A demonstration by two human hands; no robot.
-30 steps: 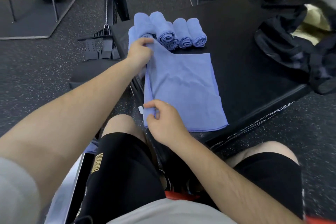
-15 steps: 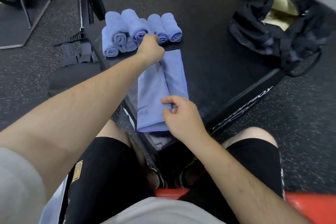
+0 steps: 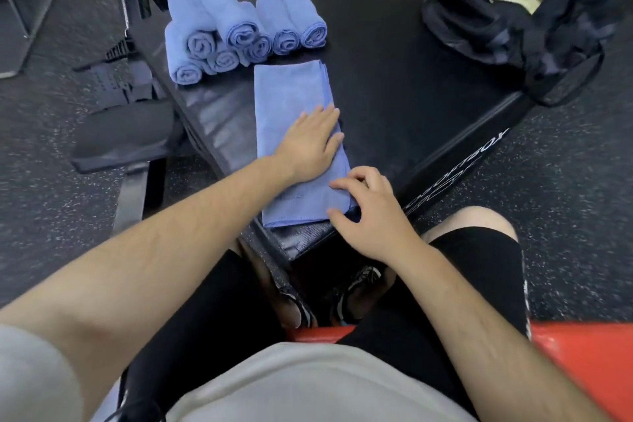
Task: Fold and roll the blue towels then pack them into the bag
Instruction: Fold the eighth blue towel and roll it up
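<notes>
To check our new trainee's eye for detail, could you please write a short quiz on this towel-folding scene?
1. True or false: the left hand lies flat on the folded towel.
2. Fill in: the bag lies to the folded towel's far ___.
3. Where are the rolled towels? A in the bag; B on the black box; C on the floor.
Key: 1 true; 2 right; 3 B.

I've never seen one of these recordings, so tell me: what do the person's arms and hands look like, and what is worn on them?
Both forearms are bare, and the left hand and right hand wear no gloves; no watch or ring shows. A light grey short sleeve covers the left upper arm, matching the shirt. The right sleeve is out of view.
</notes>
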